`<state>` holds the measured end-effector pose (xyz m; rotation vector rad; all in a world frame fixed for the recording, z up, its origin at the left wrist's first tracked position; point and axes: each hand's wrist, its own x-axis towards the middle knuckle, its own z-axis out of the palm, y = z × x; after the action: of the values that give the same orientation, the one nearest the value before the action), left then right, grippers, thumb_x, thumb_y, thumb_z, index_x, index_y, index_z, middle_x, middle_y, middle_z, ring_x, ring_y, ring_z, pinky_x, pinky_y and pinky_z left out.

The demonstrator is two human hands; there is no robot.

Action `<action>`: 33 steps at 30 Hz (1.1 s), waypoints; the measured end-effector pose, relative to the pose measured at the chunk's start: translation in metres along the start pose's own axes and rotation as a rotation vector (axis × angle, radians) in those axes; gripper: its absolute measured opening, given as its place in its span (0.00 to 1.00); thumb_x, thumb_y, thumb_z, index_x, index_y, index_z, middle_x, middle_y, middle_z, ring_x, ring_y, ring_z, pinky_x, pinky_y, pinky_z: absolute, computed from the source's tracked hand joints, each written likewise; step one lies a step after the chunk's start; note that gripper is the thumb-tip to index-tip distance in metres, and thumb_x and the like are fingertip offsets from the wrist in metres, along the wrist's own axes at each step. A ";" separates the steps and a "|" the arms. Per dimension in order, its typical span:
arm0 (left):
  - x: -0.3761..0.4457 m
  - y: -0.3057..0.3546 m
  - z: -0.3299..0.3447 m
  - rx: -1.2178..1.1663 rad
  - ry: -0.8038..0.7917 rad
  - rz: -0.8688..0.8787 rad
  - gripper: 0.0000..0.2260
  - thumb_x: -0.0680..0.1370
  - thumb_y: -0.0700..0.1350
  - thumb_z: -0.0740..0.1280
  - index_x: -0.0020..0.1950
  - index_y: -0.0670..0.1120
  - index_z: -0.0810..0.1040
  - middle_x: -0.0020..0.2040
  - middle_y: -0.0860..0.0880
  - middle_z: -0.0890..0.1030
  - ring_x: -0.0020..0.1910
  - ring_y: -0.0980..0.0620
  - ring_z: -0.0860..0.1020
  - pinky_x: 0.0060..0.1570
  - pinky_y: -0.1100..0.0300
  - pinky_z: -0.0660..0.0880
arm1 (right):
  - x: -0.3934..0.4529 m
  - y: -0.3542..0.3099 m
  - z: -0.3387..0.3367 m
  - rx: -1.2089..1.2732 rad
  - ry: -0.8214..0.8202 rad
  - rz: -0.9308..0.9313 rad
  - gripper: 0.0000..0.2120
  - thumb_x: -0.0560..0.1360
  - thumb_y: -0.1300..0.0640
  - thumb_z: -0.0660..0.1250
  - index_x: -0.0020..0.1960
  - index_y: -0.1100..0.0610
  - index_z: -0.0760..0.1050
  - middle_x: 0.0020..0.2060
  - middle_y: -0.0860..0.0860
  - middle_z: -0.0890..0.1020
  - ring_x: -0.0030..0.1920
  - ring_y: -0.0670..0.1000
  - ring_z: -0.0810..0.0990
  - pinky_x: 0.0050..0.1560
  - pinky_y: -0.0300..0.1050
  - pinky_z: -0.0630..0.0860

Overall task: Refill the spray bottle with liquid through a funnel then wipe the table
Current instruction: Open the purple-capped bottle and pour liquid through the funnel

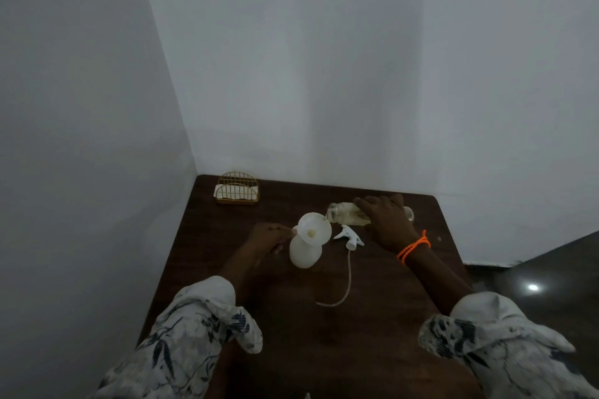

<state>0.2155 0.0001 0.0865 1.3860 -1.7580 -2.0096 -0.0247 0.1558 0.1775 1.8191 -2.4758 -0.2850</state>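
The right hand (387,223) gripped a clear bottle (348,213) tipped sideways, its pale liquid at the white funnel (315,229) seated in the white spray bottle (304,254) on the dark counter (324,350), while the left hand (269,238) apparently pinched the funnel's rim.

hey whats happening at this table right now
A person is refilling a white spray bottle on a dark wooden table. The right hand grips a clear bottle tipped on its side, pouring into a white funnel seated in the spray bottle's neck. The left hand pinches the funnel's rim. The trigger sprayer head lies beside the bottle, unscrewed. A gold wire napkin holder sits in the far corner.
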 end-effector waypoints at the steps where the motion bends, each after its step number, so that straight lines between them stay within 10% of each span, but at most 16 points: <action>1: 0.000 0.000 0.000 -0.002 0.000 0.003 0.07 0.77 0.47 0.74 0.53 0.46 0.85 0.34 0.47 0.79 0.31 0.53 0.74 0.29 0.62 0.72 | 0.000 0.000 0.000 -0.001 0.001 -0.001 0.31 0.73 0.56 0.71 0.74 0.49 0.68 0.65 0.50 0.79 0.61 0.55 0.78 0.60 0.53 0.64; 33: -0.007 -0.001 -0.002 0.009 0.014 0.016 0.06 0.78 0.45 0.73 0.53 0.46 0.84 0.36 0.45 0.79 0.31 0.53 0.73 0.29 0.62 0.71 | -0.001 0.000 -0.003 -0.026 0.021 -0.023 0.29 0.72 0.54 0.71 0.72 0.49 0.68 0.63 0.49 0.80 0.60 0.55 0.79 0.59 0.54 0.65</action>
<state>0.2213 0.0039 0.0898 1.3807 -1.7681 -1.9813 -0.0243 0.1564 0.1805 1.8324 -2.4274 -0.2962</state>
